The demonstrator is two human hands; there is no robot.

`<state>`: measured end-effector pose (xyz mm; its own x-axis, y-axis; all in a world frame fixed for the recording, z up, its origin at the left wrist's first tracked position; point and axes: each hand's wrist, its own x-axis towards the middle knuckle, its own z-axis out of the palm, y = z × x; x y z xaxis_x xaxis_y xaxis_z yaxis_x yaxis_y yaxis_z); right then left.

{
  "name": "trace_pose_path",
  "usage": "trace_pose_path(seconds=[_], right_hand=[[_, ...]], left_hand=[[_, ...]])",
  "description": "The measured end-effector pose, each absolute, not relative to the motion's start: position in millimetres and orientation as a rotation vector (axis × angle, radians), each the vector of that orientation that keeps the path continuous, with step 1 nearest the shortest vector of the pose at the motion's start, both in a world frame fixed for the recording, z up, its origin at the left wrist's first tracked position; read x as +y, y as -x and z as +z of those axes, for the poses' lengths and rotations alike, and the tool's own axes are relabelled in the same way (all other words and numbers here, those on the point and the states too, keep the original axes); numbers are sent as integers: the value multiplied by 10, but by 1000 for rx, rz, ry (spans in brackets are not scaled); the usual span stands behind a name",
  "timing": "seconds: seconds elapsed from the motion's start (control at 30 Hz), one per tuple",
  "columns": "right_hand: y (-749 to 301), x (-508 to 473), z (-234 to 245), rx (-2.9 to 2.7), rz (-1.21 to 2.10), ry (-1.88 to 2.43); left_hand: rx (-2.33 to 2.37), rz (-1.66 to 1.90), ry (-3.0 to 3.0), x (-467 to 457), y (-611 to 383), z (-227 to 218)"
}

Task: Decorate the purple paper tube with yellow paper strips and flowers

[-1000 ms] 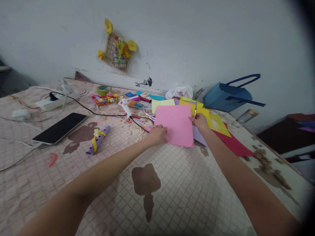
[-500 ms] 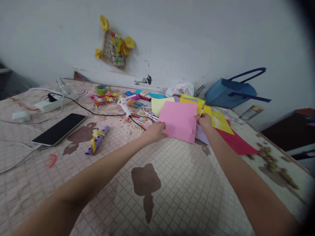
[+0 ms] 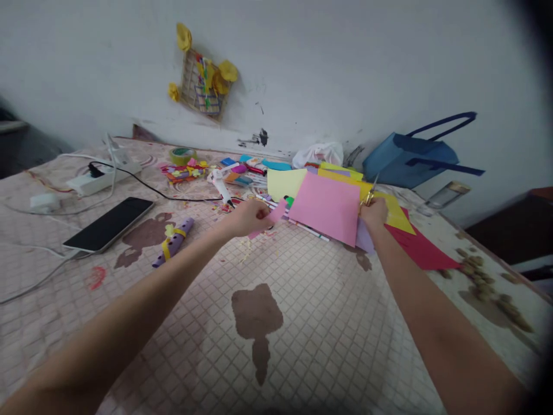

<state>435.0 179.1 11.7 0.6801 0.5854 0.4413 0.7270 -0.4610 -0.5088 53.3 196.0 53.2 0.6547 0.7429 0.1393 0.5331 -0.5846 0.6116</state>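
My left hand point(image 3: 247, 218) is closed on a narrow pink strip of paper point(image 3: 277, 213), which sticks out to the right of the fingers. My right hand point(image 3: 375, 212) grips a pair of scissors point(image 3: 368, 199) with gold-coloured handles, the blades pointing up and away. Between the hands lies a larger pink sheet point(image 3: 326, 206), its right edge close to my right hand; whether the fingers touch it I cannot tell. Pale yellow paper point(image 3: 285, 183) shows behind it, with yellow sheets point(image 3: 395, 213) and a red sheet point(image 3: 417, 248) to the right.
A white glue gun point(image 3: 221, 185) with a black cable lies beyond my left hand. At left are a phone point(image 3: 110, 225), a power strip point(image 3: 103, 178) and a purple paper roll point(image 3: 173, 242). A blue bag point(image 3: 408, 158) and a glass jar point(image 3: 447, 197) stand at the back right.
My left hand has moved left, away from the large pink sheet, with the pink strip in it. Pens and a green thing have come into view there. The right hand keeps the scissors.
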Motion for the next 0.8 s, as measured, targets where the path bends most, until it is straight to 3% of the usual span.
trace_pose_path(seconds=[0.2, 0.3, 0.37, 0.5, 0.67, 0.8], right_hand=[[-3808, 1464, 202, -1126, -238, 2039], [-3257, 1294, 234, -1518, 330, 1730], [-2904, 1195, 271, -1709, 487, 1573], [-2517, 1088, 280, -1990, 152, 1793], [-2625, 1076, 101, -1907, -86, 2223], [-2701, 1010, 98, -1936, -255, 2162]], left_hand=[[740, 455, -1977, 1675, 54, 516], [613, 289, -1862, 1577, 203, 514], [567, 226, -1868, 1533, 266, 534], [542, 350, -1993, 1499, 342, 553], [699, 528, -2145, 1529, 368, 461], [768, 507, -2174, 1526, 363, 422]])
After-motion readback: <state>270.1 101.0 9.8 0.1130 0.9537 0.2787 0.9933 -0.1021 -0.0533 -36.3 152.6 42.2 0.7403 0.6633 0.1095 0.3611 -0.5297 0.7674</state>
